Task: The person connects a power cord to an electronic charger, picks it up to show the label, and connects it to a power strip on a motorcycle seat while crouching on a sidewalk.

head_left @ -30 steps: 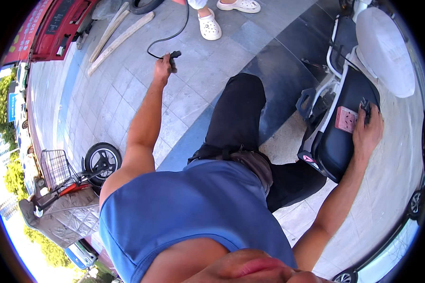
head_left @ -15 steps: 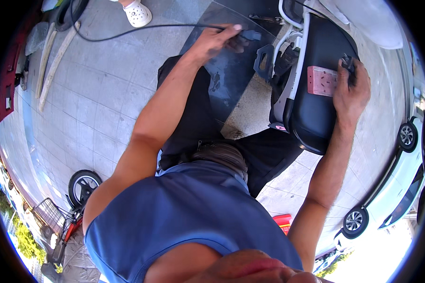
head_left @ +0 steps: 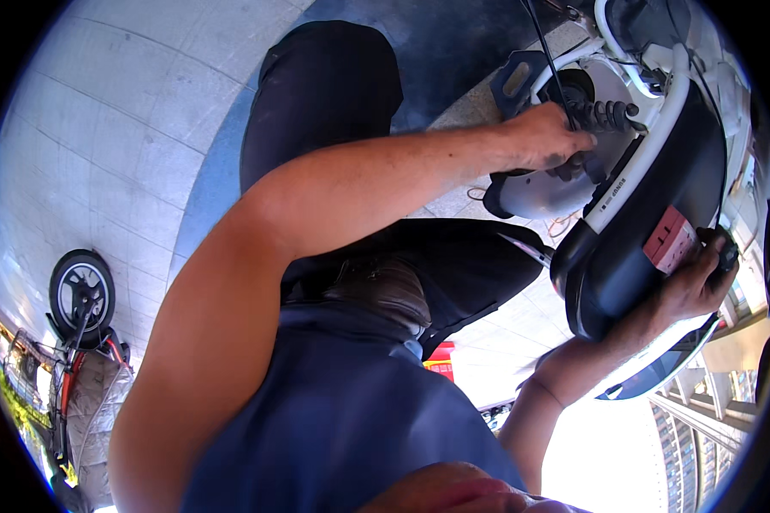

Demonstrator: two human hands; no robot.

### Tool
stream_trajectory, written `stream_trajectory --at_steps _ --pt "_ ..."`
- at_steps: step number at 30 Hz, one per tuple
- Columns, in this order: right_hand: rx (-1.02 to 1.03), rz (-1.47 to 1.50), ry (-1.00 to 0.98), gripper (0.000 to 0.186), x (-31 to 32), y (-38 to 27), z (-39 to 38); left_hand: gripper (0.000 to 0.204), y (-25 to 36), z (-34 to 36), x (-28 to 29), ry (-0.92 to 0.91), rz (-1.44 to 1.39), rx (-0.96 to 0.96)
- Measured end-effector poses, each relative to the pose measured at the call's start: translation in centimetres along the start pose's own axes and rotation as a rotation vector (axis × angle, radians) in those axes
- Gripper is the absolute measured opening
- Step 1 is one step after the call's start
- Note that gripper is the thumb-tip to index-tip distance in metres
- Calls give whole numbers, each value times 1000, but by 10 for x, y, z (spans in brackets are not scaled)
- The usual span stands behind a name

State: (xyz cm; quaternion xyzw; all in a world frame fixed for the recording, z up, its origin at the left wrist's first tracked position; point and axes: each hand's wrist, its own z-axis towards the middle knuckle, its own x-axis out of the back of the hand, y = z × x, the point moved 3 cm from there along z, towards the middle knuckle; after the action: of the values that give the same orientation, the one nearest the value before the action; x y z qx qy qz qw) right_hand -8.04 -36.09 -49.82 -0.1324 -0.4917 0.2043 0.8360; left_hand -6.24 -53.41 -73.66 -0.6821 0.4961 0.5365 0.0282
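My left hand is closed on a dark cable plug, partly hidden by its fingers, beside the coiled shock absorber of a white-framed scooter. A thin black cable runs down to that hand. My right hand grips a small black object at the outer side of the black seat. A pink block with dark marks rests on the seat, just beside the right hand's fingers.
My dark-trousered knee is on the paved ground beside the scooter. An electric bike with a grey padded cover stands at the left. A red object lies beyond my waist. A dark plastic bracket sticks out near the shock absorber.
My left hand has swung right with the plug and cable, into the scooter's frame by the shock absorber. My right hand stays by the seat. The view has turned, and the co-worker's shoes are out of sight.
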Motion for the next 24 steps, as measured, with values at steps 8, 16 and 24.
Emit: stream_trajectory --at_steps 8,16,24 --pt "35 10 17 24 -7 -8 9 37 -46 29 -29 151 50 -309" --pt "27 -19 60 24 -10 -12 3 45 -22 -10 -31 134 -494 37" --pt "16 -37 63 25 -9 -12 1 50 -13 -40 -36 91 -700 166"
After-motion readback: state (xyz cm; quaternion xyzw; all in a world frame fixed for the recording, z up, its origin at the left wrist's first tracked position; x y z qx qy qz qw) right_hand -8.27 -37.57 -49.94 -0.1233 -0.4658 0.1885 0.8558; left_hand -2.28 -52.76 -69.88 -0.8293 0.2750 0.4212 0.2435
